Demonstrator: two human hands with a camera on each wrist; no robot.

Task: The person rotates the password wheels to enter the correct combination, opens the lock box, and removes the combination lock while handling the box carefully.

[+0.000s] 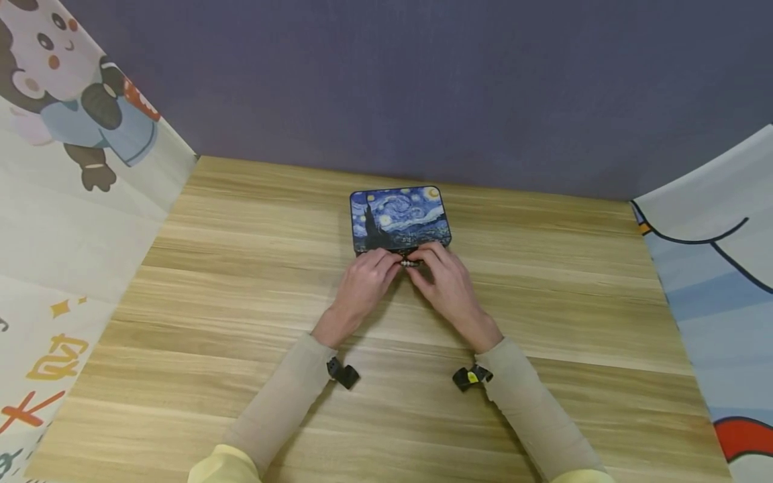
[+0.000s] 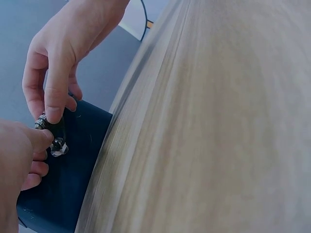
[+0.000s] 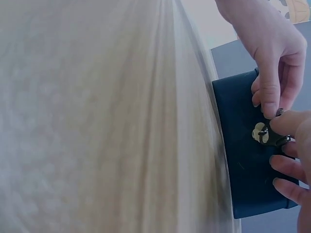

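A box [image 1: 398,218] with a swirling blue night-sky painting on its lid stands near the back of the table, lid down. Its dark blue front wall [image 3: 238,160] carries a metal clasp [image 3: 262,133] in the middle. At the clasp is a small combination padlock [image 1: 408,263] with a row of ridged silvery dials [image 2: 41,121]. My left hand [image 1: 364,282] pinches the padlock from the left between thumb and fingertips. From the other side my right hand [image 1: 445,282] pinches it too, its index finger along the lid's front edge. Fingers partly hide the padlock.
The box stands on a wood-grain table [image 1: 272,295], close to a dark grey-blue panel [image 1: 398,87] behind it. Cartoon-printed sheets [image 1: 90,201] flank the table at left and right. Black straps [image 1: 344,373] hang at both wrists.
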